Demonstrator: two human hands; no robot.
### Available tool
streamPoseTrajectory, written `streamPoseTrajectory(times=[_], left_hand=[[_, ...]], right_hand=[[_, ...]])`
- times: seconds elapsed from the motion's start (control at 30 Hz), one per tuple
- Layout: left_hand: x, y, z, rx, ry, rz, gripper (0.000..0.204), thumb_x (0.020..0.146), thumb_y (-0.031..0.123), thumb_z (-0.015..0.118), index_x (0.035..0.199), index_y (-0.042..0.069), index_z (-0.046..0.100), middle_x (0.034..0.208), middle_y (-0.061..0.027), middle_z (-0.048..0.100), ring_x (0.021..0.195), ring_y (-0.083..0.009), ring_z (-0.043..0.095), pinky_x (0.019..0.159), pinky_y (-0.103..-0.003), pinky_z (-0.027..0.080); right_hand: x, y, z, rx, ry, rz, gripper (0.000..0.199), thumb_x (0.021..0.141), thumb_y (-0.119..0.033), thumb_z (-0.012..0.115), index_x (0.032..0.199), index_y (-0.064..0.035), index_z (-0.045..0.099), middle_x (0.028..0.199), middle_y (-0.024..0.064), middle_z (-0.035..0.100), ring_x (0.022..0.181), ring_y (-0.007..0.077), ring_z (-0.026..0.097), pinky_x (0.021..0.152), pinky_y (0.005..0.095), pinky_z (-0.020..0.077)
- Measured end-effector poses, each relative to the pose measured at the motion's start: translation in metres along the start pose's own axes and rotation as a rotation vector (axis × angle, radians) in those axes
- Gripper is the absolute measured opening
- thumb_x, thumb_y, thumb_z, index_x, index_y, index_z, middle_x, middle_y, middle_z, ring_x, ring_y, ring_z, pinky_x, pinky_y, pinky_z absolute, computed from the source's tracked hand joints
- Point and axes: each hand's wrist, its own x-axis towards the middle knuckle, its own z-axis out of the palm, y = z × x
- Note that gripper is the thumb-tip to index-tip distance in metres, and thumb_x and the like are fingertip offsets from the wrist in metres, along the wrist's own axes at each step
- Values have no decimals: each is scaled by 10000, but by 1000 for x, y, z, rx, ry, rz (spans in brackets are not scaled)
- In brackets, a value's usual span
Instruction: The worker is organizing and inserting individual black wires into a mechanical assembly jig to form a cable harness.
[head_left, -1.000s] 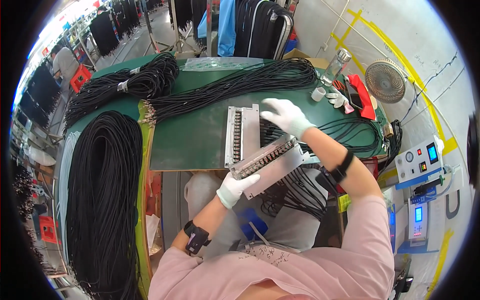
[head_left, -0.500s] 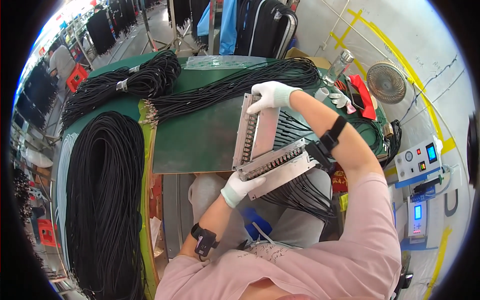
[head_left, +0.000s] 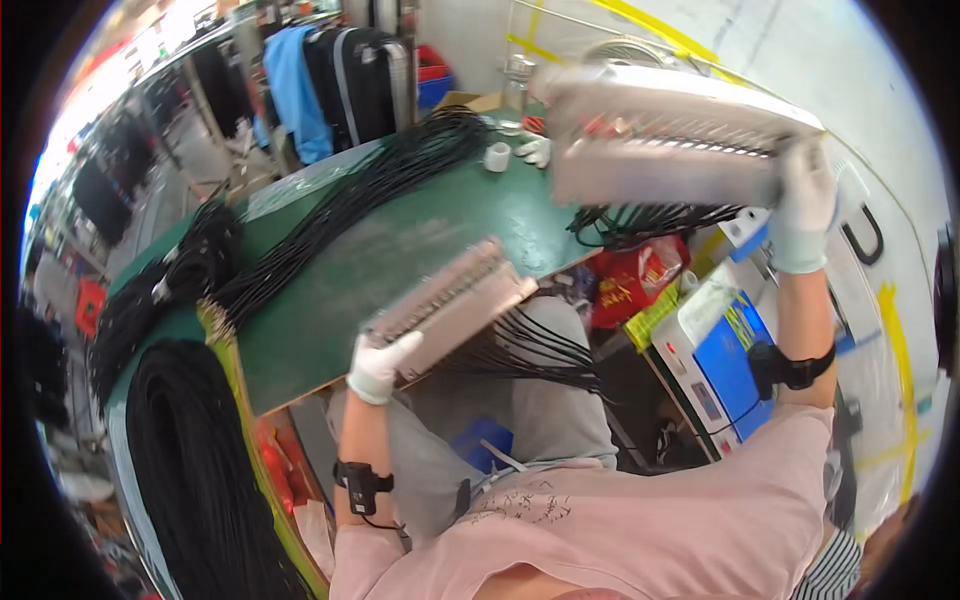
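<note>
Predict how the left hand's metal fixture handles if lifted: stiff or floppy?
The metal fixture is probably stiff: its long edges look straight. The black cables fanning out beneath it would likely flop and drag, being thin and loose.

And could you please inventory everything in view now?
Slotted metal fixtures: two, silver, one in each hand
Looped cable bundles: several, black, on and beside table
Worktable: one, green, centre
Round cup: one, white, far table edge
Cloth glove: one, white, beside cup
Clear bottle: one, colourless, behind cup
Draped cloth: one, blue, beyond table
Crinkled bag: one, red, below raised fixture
Boxy machine: one, blue and white, beside bag
Background: too blurred to count
Gloved left hand: one, white, on lower fixture
Gloved right hand: one, white, on raised fixture
</note>
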Motion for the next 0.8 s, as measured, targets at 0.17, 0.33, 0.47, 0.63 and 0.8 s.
streamPoseTrajectory(times=[0.17,0.33,0.47,0.63,0.8], left_hand=[[59,-18,-52,61,126,-55,401,821,-12,670,1211,-44,584,1137,-97,641,1033,-183,613,909,-303,484],[85,-16,-66,60,78,-109,357,894,51,601,1232,-58,558,1183,-119,609,1048,-196,607,914,-323,489],[84,-12,-78,50,-12,-153,402,915,68,578,1293,-45,502,1222,-127,580,1070,-205,599,926,-332,488],[84,-12,-82,122,-21,-199,406,934,80,556,1316,-33,475,1223,-127,574,1061,-208,604,915,-338,496],[89,-17,-82,117,-35,-187,406,946,90,544,1324,-34,463,1242,-129,563,1075,-214,597,931,-348,491]], right_hand=[[13,15,-133,321,255,156,543,958,-454,516,1236,11,553,1108,76,632,974,160,606,871,285,489],[-29,115,-270,143,506,457,581,937,-471,546,1311,-27,514,1225,101,603,1075,194,600,917,325,487],[-104,191,-308,-40,548,638,672,870,-505,635,1317,-17,514,1263,96,584,1098,218,581,957,353,452],[-176,262,-333,-251,604,994,766,790,-563,696,1218,62,580,1224,127,595,1086,227,555,930,332,429],[-246,364,-387,-398,591,1151,827,752,-590,714,1227,71,572,1228,149,593,1092,243,554,945,351,421]])
